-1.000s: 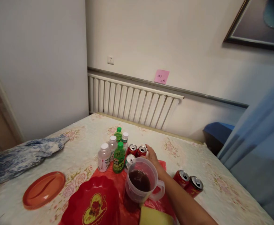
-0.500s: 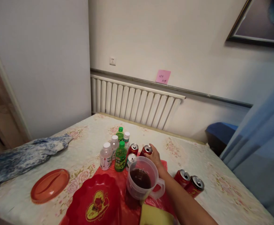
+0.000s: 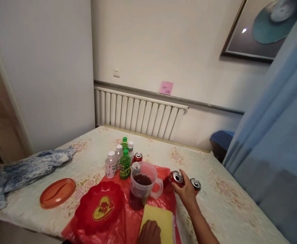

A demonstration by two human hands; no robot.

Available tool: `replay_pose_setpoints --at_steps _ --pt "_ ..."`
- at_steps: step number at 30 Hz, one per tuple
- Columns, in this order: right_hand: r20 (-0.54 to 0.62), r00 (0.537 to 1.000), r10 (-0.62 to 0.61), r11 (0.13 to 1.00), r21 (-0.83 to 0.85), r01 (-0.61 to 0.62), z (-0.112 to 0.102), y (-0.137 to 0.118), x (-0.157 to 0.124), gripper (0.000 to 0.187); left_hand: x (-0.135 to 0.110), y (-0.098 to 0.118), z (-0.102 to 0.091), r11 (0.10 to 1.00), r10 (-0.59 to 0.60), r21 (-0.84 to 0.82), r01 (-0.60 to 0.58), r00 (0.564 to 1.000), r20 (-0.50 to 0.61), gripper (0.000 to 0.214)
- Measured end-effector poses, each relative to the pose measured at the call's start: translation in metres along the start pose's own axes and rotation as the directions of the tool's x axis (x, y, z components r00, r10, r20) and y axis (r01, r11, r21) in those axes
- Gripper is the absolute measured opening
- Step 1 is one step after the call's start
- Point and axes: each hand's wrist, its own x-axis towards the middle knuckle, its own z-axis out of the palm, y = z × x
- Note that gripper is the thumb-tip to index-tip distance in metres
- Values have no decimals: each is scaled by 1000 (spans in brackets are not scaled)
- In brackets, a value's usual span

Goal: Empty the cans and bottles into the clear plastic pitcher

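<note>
My right hand [image 3: 186,191] is closed around a red drink can [image 3: 176,178], which is tilted over the right edge of the red plastic sheet. Just right of that hand stands another red can [image 3: 195,184], partly covered by my fingers. My left hand [image 3: 150,233] lies on top of a yellow pad [image 3: 161,220] at the front, its fingers resting on the cover. Between them and the bottles is a clear plastic pitcher [image 3: 142,186] holding dark brown liquid. Behind the pitcher are a third red can [image 3: 138,157] and a silver-topped can [image 3: 135,166], mostly hidden.
White-capped bottles [image 3: 111,165] and green-capped bottles [image 3: 125,165] cluster left of the pitcher. A red scalloped tray [image 3: 87,206] lies on the red sheet [image 3: 124,217]. Farther left are an orange lid [image 3: 58,192] and a blue-white cloth [image 3: 34,166]. A blue curtain [image 3: 270,142] hangs at right.
My right hand has carried a red can from behind the pitcher to the right, near the other cans. My left hand has come into view on the yellow pad. The view has shifted slightly right.
</note>
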Motion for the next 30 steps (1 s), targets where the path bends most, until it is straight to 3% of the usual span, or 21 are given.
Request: replay_pose_setpoints --at_steps 7,10,16,22,25,30 --pt "7 997 77 992 97 -77 -44 -12 -71 70 3 11 -31 971 -95 -218 100 995 35 33" --pt "34 994 101 986 127 -104 -50 -18 -95 67 3 16 -49 934 -164 -306 184 982 91 43" --pt "128 988 92 984 143 -110 -50 -30 -128 68 1 29 -91 831 -231 -447 331 937 264 87" --pt "299 954 33 982 170 -87 -49 -48 -145 73 3 44 -127 723 -145 -640 259 963 226 88" --pt "338 941 22 984 161 -81 -50 -55 -151 76 5 47 -138 663 -80 -719 208 975 208 82" --pt "387 922 27 982 162 -97 -50 -64 -156 79 4 47 -151 599 -53 -770 220 970 235 82"
